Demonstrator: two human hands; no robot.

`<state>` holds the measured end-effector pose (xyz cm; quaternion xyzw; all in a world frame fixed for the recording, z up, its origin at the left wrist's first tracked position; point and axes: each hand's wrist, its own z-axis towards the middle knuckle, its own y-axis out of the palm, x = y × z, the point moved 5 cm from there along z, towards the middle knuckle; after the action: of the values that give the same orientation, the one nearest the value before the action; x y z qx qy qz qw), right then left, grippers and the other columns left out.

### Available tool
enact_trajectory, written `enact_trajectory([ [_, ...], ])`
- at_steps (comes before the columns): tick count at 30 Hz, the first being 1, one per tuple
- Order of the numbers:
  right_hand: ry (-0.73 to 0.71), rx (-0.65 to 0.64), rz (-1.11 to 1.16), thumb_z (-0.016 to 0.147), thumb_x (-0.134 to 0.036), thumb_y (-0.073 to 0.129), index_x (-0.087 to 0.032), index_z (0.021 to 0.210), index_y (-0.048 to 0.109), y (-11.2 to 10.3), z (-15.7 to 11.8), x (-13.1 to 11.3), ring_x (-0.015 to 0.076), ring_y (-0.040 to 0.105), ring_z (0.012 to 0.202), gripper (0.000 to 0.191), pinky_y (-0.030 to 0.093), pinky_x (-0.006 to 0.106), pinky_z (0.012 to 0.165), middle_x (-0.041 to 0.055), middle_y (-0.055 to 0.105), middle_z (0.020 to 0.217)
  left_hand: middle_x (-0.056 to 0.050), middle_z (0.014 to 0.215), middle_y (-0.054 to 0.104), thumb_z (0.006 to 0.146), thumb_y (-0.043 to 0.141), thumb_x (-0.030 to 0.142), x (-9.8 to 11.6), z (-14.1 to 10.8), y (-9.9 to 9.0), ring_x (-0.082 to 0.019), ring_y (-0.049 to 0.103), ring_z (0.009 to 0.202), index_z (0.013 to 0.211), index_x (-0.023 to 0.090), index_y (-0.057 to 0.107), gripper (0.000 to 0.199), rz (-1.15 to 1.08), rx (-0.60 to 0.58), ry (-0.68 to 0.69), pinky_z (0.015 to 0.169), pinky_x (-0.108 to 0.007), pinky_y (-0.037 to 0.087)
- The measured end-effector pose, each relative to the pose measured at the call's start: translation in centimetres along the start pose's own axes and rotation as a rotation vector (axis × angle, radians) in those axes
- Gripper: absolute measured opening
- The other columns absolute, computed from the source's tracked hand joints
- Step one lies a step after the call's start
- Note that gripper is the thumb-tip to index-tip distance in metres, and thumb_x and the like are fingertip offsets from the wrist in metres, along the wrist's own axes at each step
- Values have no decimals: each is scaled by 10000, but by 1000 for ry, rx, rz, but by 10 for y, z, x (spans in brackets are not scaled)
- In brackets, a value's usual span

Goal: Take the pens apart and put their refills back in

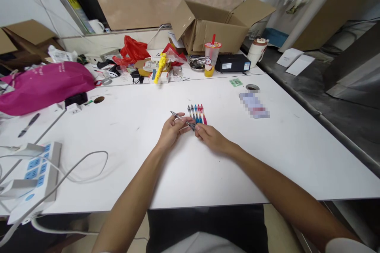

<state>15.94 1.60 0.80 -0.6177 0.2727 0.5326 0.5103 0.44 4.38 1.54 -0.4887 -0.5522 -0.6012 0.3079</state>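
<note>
A white table (237,166) carries a row of coloured pens (197,113) near its middle; a power strip (35,170) with a grey cable (86,170) lies at the left edge; a magenta bag (44,85), a cardboard box (213,23) and a drink cup (211,59) sit along the far side.

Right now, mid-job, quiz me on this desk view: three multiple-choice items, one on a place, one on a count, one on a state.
1. Where does the row of pens lie?
A. just beyond the hands, on the white table
B. inside the cardboard box
C. on the power strip

2. How many pens lie in that row?
A. two
B. five
C. nine

3. How is the grey pen held?
A. lying untouched
B. in one hand only
C. between both hands

Answers:
1. A: the row sits on the tabletop right past the fingertips.
2. B: grey, dark, blue, red-blue and red can be counted.
3. C: the left hand and the right hand each grip an end.
</note>
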Motion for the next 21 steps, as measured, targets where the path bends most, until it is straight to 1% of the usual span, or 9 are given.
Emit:
enact_trajectory([
  [2,73,-32,207,1010,-559,333,-237,723,404,1,2,5,133,379,547,437,334,288,523,-24,436,645,-145,1206,711,876,716,315,3,-1,2,-246,701,1113,1165,181,575,348,-49,-25,-3,977,-434,559],
  [4,170,-125,350,993,-614,327,-240,727,398,4,2,8,122,328,498,465,285,279,483,-37,424,605,-149,1243,703,881,719,349,4,-2,3,-246,698,1135,1157,186,579,349,-58,-58,2,969,-419,565],
  [6,214,-219,367,988,-650,298,-237,742,427,6,1,7,121,319,477,498,275,278,474,-41,434,569,-136,1210,719,866,740,386,3,-2,4,-235,712,1107,1099,186,589,342,-48,-82,5,949,-396,574],
  [7,199,-237,328,993,-649,291,-235,741,436,5,1,6,123,337,484,506,292,279,483,-37,444,567,-128,1183,730,856,751,397,1,-1,4,-228,721,1083,1065,185,591,338,-42,-82,4,940,-385,578],
  [9,120,-186,171,1003,-615,327,-235,738,438,-1,0,2,129,388,523,477,334,284,521,-30,466,594,-114,1136,747,843,766,401,-1,-1,3,-213,732,1048,1014,181,590,329,-34,-52,2,937,-365,581],
  [11,42,-71,-56,1003,-570,388,-236,760,457,-9,-2,-2,140,436,568,419,351,289,552,-26,497,638,-112,1100,758,843,767,397,-3,-1,2,-200,737,1030,989,175,590,319,-25,3,1,948,-348,578],
  [14,4,40,-280,1005,-536,414,-239,815,527,-13,-6,-5,150,478,576,370,351,295,558,-27,547,646,-118,1047,770,854,752,414,-4,0,0,-190,749,976,972,163,597,318,16,96,0,940,-340,583],
  [17,-11,62,-234,1032,-496,367,-225,811,580,-11,-7,-5,147,531,589,410,398,305,600,-13,621,674,-125,1031,774,857,743,437,-6,0,-2,-183,759,893,979,156,605,336,65,156,-16,899,-347,602],
  [21,-40,187,-121,984,-470,510,-237,1023,634,-15,-4,-1,168,605,718,266,470,325,672,34,724,950,-134,1061,770,854,750,431,-8,1,-4,-190,764,873,1002,164,599,341,57,167,-43,867,-355,618],
])
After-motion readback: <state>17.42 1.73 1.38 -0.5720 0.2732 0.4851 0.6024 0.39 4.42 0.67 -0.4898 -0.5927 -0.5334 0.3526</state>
